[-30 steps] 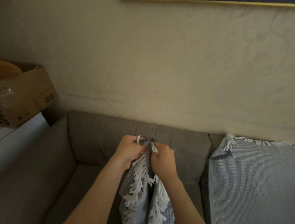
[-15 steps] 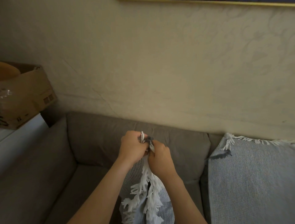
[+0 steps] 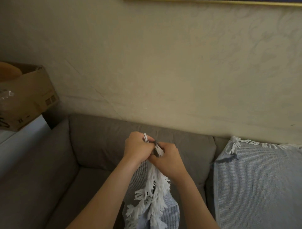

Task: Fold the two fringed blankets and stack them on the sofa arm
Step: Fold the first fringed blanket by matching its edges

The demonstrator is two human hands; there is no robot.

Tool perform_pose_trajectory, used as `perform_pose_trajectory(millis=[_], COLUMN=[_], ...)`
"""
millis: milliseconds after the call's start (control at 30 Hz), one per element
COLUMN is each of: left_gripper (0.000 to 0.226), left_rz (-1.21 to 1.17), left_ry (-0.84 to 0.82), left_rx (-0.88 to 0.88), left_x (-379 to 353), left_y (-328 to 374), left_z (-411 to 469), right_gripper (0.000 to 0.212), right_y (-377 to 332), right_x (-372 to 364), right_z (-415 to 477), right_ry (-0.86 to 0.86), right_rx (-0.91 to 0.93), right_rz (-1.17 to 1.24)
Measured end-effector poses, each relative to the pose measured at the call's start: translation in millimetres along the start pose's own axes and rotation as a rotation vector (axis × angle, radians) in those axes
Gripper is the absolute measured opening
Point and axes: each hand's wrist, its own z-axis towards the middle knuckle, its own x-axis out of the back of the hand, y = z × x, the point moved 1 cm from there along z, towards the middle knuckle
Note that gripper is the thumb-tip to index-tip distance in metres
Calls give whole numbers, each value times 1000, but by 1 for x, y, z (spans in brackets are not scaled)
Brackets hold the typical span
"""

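Observation:
A pale blue waffle-weave blanket with a white fringe hangs down in front of the grey sofa. My left hand and my right hand are side by side and touching, both closed on its gathered top corners, level with the back cushion. The fringe dangles between my forearms. A second pale blue fringed blanket lies spread over the sofa's right back cushion, its fringe along the top. The grey sofa arm runs down the left side.
A cardboard box sits on a white surface beyond the sofa arm at the left. The sofa back stands against a cream textured wall. A gold picture frame edge runs along the top.
My hands have drawn together from slightly apart and now press against each other, bunching the blanket corners. The hanging fringe has closed into one strand.

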Motion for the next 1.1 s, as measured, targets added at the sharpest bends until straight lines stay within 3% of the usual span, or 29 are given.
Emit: perform_pose_trajectory(millis=[200, 267, 333, 400, 500, 567, 667, 800, 967, 1100], left_gripper=[16, 18, 25, 41, 59, 49, 15, 12, 34, 24], left_rz=[-4, -10, 95, 203, 71, -26, -86, 41, 224, 141], left_ry=[-148, -175, -137, -213, -389, -484, -543, -605, -647, -548], left_rx=[-14, -77, -171, -236, -207, -148, -171, -252, -295, -305], left_x=[3, 9, 13, 14, 12, 14, 15, 12, 6, -1], left_y=[5, 9, 5, 0, -8, -7, -10, -13, -16, -25], left_z=[5, 5, 11, 13, 16, 13, 12, 19, 24, 28], right_gripper=[19, 27, 31, 18, 24, 25, 33, 34, 41, 38], right_y=[16, 19, 17, 13, 4, -5, -14, -29, -57, -70], right_x=[1, 0, 0, 2, 8, 17, 31, 41, 61, 71], right_z=[1, 1, 1, 2, 5, 6, 14, 18, 24, 32], right_ry=[16, 5, -13, -30, -43, -21, 51, 175, 350, 380], right_rx=[-3, -25, -17, 5, -11, -9, 13, 65, 129, 138], right_rz=[2, -1, -4, 13, 86, 134, 186, 269, 403, 569])
